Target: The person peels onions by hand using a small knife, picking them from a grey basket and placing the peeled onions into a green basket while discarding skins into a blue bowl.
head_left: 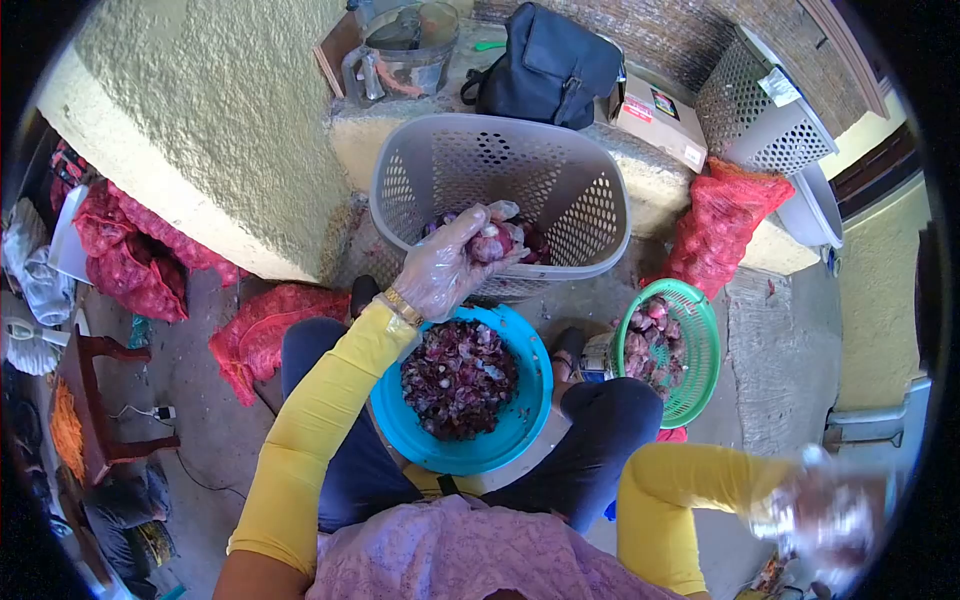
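Note:
My left hand (445,268), in a clear plastic glove, holds a purple onion (490,243) over the front rim of a tall grey perforated basket (590,268). More onions lie at the bottom of that basket. Below my left wrist, between my knees, a blue basin (537,375) holds dark onion skins (458,380). Out to the far right, my right hand (825,510) is smeared by motion, also in clear plastic; its fingers and anything in them cannot be made out. A green basket (708,350) with onions stands right of my knee.
Red mesh onion sacks (722,225) stand at the right and lie at the left. On the ledge behind are a black bag (548,65), a cardboard box (655,115) and a clear jug (410,55). A small wooden table (95,405) stands left, near a cable.

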A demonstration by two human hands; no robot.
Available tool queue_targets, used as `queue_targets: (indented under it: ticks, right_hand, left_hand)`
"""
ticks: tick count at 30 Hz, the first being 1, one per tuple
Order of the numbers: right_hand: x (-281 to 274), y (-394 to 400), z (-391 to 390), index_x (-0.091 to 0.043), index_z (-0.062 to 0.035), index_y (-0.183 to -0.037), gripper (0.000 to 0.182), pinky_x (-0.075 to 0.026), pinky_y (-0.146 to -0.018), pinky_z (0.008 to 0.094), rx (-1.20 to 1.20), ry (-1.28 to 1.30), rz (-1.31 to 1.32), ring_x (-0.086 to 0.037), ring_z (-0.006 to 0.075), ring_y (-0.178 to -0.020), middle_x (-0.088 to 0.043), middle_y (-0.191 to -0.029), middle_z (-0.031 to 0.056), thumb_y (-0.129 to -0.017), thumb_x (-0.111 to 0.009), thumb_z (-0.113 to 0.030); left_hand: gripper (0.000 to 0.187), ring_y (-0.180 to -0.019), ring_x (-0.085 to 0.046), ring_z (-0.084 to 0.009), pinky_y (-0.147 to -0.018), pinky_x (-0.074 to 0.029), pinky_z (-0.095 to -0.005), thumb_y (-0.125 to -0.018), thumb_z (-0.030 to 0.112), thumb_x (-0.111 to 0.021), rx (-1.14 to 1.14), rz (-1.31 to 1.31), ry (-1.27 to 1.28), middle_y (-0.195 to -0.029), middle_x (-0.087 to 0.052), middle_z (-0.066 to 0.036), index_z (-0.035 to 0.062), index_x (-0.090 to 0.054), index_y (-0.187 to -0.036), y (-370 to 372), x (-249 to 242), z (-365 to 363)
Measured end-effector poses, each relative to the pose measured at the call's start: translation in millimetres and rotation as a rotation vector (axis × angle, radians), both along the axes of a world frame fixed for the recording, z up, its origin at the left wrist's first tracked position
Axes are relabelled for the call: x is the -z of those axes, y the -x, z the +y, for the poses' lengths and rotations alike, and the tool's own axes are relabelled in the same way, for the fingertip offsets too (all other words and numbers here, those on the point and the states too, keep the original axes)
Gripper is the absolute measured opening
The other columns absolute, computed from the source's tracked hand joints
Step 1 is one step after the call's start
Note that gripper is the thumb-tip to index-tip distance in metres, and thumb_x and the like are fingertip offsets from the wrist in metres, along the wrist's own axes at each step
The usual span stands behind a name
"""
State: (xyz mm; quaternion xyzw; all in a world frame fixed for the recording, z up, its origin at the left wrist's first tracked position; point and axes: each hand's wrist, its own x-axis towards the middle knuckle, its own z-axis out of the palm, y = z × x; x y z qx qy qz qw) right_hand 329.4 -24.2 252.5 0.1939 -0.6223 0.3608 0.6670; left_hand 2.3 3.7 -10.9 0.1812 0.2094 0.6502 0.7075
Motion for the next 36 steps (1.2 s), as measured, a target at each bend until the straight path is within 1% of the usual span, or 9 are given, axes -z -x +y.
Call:
queue_targets:
  ticks: [4, 8, 9, 10, 11, 14, 17, 23, 36]
  right_hand:
    - [53, 38, 45, -0.066, -0.0046, -0.117, 0.024, -0.050, -0.071, 0.0280, 0.117, 0.467, -0.213, -0.062, 0.0124, -0.076, -0.065, -0.087, 0.0043, -0.110, -0.054, -0.024]
    - [140, 106, 87, -0.066, -0.0034, -0.115, 0.024, -0.049, -0.068, 0.0267, 0.299, 0.796, -0.978, -0.062, 0.0120, -0.072, -0.065, -0.085, 0.0048, -0.111, -0.051, -0.023]
    - [168, 114, 97, -0.067, -0.0022, -0.112, 0.026, -0.051, -0.069, 0.0317, 0.317, 0.744, -1.179, -0.063, 0.0135, -0.075, -0.066, -0.083, 0.0039, -0.111, -0.053, -0.024]
    - [178, 126, 95, -0.069, 0.0003, -0.106, 0.031, -0.052, -0.070, 0.0415, 0.324, 0.644, -1.233, -0.069, 0.0265, -0.073, -0.070, -0.082, 0.0121, -0.107, -0.062, -0.030]
    - [187, 131, 93, -0.069, 0.0003, -0.106, 0.031, -0.052, -0.070, 0.0415, 0.322, 0.644, -1.234, -0.069, 0.0265, -0.073, -0.070, -0.082, 0.0121, -0.107, -0.062, -0.030]
    - [208, 138, 89, -0.071, 0.0030, -0.094, 0.047, -0.052, -0.070, 0.0531, 0.539, 0.364, -1.343, -0.068, 0.0495, -0.079, -0.069, -0.083, 0.0302, -0.094, -0.076, -0.044]
    - [212, 139, 89, -0.072, 0.0022, -0.091, 0.050, -0.053, -0.068, 0.0535, 0.557, 0.375, -1.417, -0.068, 0.0489, -0.076, -0.069, -0.079, 0.0291, -0.094, -0.075, -0.048]
    - [215, 140, 89, -0.073, 0.0015, -0.090, 0.051, -0.054, -0.069, 0.0538, 0.603, 0.308, -1.395, -0.069, 0.0481, -0.075, -0.068, -0.076, 0.0287, -0.093, -0.074, -0.049]
    - [212, 137, 88, -0.077, -0.0017, -0.097, 0.049, -0.055, -0.071, 0.0529, 0.636, 0.312, -1.416, -0.071, 0.0456, -0.077, -0.072, -0.081, 0.0260, -0.094, -0.073, -0.050]
  left_hand:
    - [0.045, -0.099, -0.064, -0.0182, -0.114, -0.052, -0.0497, -0.113, 0.030, -0.049, 0.021, -0.036, 0.010, -0.107, -0.063, -0.008, -0.0038, -0.054, -0.143, -2, -4, 0]
    - [0.044, -0.090, -0.060, -0.0129, -0.110, -0.055, -0.0474, -0.113, 0.030, -0.050, -0.057, 0.033, 0.086, -0.103, -0.065, -0.006, -0.0019, -0.054, -0.144, -6, -11, -1]
    - [0.044, -0.090, -0.060, -0.0129, -0.110, -0.055, -0.0474, -0.113, 0.030, -0.050, -0.058, 0.032, 0.088, -0.103, -0.065, -0.006, -0.0019, -0.054, -0.144, -5, -10, -1]
    - [0.044, -0.088, -0.059, -0.0107, -0.103, -0.057, -0.0418, -0.113, 0.029, -0.049, -0.032, 0.026, 0.021, -0.104, -0.065, -0.006, -0.0011, -0.055, -0.144, -4, -7, 0]
    - [0.043, -0.086, -0.058, -0.0085, -0.096, -0.058, -0.0362, -0.113, 0.029, -0.049, -0.006, 0.020, -0.047, -0.104, -0.066, -0.005, -0.0004, -0.056, -0.143, -3, -5, 0]
    - [0.035, -0.076, -0.051, -0.0062, -0.081, -0.054, -0.0261, -0.111, 0.026, -0.053, -0.053, 0.063, 0.102, -0.089, -0.056, 0.002, 0.0005, -0.064, -0.133, -3, -16, -1]
    - [0.035, -0.077, -0.051, -0.0058, -0.073, -0.049, -0.0232, -0.111, 0.025, -0.053, -0.065, 0.054, 0.074, -0.090, -0.057, 0.002, 0.0000, -0.064, -0.133, -5, -12, 1]
    - [0.041, -0.087, -0.058, -0.0073, -0.076, -0.051, -0.0238, -0.112, 0.027, -0.049, -0.070, 0.132, 0.032, -0.108, -0.069, -0.005, -0.0004, -0.060, -0.141, -4, -4, 1]
    - [0.035, -0.082, -0.053, -0.0067, -0.080, -0.053, -0.0249, -0.111, 0.025, -0.053, -0.097, 0.077, 0.063, -0.096, -0.061, -0.001, 0.0002, -0.065, -0.133, -7, -9, 2]
